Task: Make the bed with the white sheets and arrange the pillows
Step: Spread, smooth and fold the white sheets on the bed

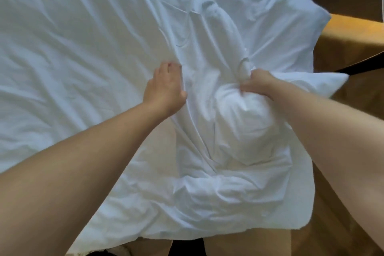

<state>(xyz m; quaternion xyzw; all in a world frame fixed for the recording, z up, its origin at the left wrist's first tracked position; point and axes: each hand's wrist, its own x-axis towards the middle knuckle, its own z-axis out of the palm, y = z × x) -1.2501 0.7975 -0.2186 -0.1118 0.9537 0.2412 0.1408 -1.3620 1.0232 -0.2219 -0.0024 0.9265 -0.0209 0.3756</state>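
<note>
Early stage: white sheet [83, 48] spread but rumpled; right hand [257, 85] clenching bunched sheet, left hand [166, 89] flat, pressing; smoothing, pillows left.

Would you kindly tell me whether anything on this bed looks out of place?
The white sheet is heavily creased, and a rounded lump bulges in it right beside the right hand, which grips a bunch of the fabric.

The sheet [83, 48] is white matt cloth, creased all over; the floor [353, 33] at right looks smooth, brown, faintly glossy.
</note>
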